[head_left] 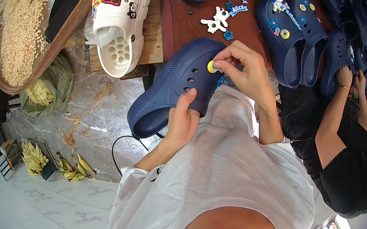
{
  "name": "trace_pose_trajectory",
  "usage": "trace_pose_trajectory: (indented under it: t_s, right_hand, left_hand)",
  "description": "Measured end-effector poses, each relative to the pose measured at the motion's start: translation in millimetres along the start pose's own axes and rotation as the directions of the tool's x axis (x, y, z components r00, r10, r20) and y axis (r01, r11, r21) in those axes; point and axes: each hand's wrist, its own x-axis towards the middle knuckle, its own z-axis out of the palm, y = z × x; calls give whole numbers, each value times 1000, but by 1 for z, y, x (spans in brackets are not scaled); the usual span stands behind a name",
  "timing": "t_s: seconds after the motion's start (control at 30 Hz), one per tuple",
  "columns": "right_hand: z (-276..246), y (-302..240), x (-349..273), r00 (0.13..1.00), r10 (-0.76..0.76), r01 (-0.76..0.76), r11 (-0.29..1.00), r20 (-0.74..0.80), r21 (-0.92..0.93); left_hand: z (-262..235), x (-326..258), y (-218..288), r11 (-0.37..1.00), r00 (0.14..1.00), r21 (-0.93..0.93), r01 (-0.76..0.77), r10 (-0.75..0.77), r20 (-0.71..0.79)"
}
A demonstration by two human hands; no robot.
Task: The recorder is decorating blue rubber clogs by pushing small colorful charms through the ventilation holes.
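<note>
My left hand (184, 118) grips a navy blue clog (173, 86) by its side, the thumb on top near the side holes and the fingers out of sight. The clog is held tilted in front of my chest, its toe toward the upper right. Between the thumb and fingertips of my right hand (246, 66) is a small round yellow shoe charm (211, 66), right at the clog's upper, by its holes. Whether it sits in a hole I cannot tell. Beyond the toe, on the brown table, lie white figure charms (215, 23), a blue flower charm (227, 36) and a blue banner charm (238, 9).
A pair of navy clogs (284, 52) with charms stands to the right, with several more behind. At right, a person in black (347, 161) handles another clog (334, 61). A white clog (121, 38) with charms is at upper left, beside a tray (45, 59) of pale kernels.
</note>
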Motion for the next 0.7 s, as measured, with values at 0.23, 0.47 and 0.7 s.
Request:
trace_pose_trajectory:
  t_s: [0.23,0.47,0.7]
  right_hand:
    - [3,-3,-3,1000,-14,14,999,13,-44]
    - [26,-2,-16,903,-391,289,860,-179,-421]
    - [11,-8,-13,994,-95,88,987,-47,-134]
  left_hand:
    - [-5,-3,-6,1000,998,13,-20,21,-66]
    - [-5,-2,-5,994,994,-18,-105,105,-12]
    - [-8,-6,-10,983,983,95,-156,164,-77]
